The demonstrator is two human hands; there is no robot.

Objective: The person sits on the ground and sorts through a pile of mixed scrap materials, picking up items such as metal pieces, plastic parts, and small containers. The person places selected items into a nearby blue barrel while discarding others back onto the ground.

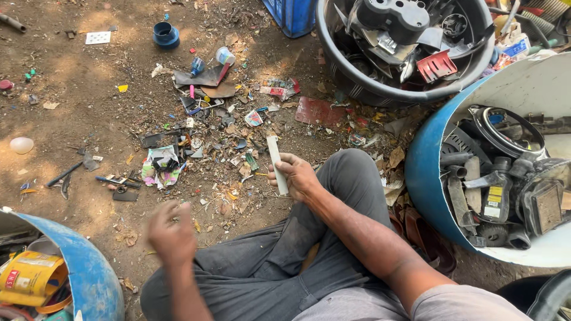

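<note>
I sit on dirt ground with my knees up in grey trousers [351,190]. My right hand [297,176] grips a flat white plastic strip [275,159], held upright over my right knee. My left hand [171,233] is blurred above my left knee; its fingers look loosely curled and I cannot see anything in it. Scattered plastic scraps and paper bits [220,125] litter the ground just ahead of both hands.
A blue drum [425,178] at right holds black plastic parts. A dark round tub [357,83] of scrap stands at the top. Another blue drum [89,267] sits at lower left with yellow packaging. A blue cap [165,34] and a pale egg-shaped object [21,144] lie farther off.
</note>
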